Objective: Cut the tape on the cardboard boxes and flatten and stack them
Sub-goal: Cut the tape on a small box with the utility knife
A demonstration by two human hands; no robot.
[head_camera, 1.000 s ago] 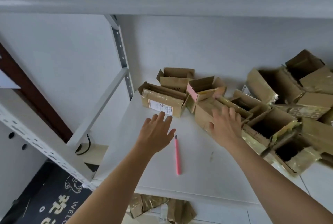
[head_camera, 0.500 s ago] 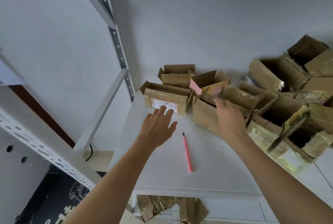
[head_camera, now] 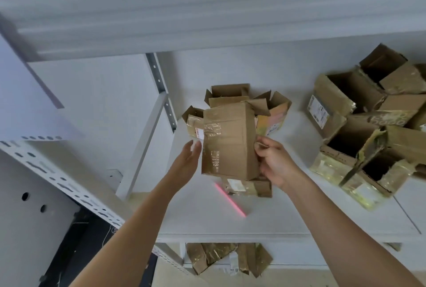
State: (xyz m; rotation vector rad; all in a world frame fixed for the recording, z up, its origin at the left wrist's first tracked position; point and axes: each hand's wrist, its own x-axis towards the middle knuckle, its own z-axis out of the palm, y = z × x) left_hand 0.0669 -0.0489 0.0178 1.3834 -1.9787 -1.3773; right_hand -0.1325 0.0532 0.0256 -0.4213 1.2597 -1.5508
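Observation:
A small brown cardboard box [head_camera: 230,141] with clear tape on it hangs in the air above the white shelf [head_camera: 288,213]. My right hand [head_camera: 274,162] grips its right edge, fingers curled round the cardboard. My left hand [head_camera: 187,162] is open with straight fingers just left of the box, at its left side; I cannot tell whether it touches. A pink cutter [head_camera: 230,200] lies on the shelf below the box. Small opened boxes [head_camera: 272,111] stand behind it.
A heap of larger opened boxes [head_camera: 359,139] with yellowed tape fills the shelf's right side. Flattened cardboard [head_camera: 226,258] lies on the level below. A grey metal rack upright [head_camera: 161,93] and a perforated beam [head_camera: 57,176] stand to the left. Another shelf hangs overhead.
My right hand took hold of a box from the group and lifted it off the shelf toward me. My left hand rose beside it. The view tilted.

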